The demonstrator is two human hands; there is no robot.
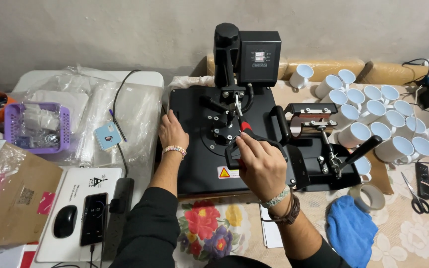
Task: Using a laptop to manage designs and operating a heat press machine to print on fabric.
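A black heat press (209, 144) is shown on the counter (413, 238), its flat upper platen lowered. The lever handle (254, 141) at the platen's centre is grasped by the clenched right hand (259, 166), while the left hand (172, 133) is laid flat and released on the platen's left edge, seemingly to steady the machine. A mug-press attachment (319, 144) is seen just beside the press on the right, with a cluster of white mugs (378, 121) near it, apparently kept within reach. A purple basket (11, 130) at far left holds clear plastic packets. A blue cloth (351, 231) and scissors (415, 193) lie nearby.
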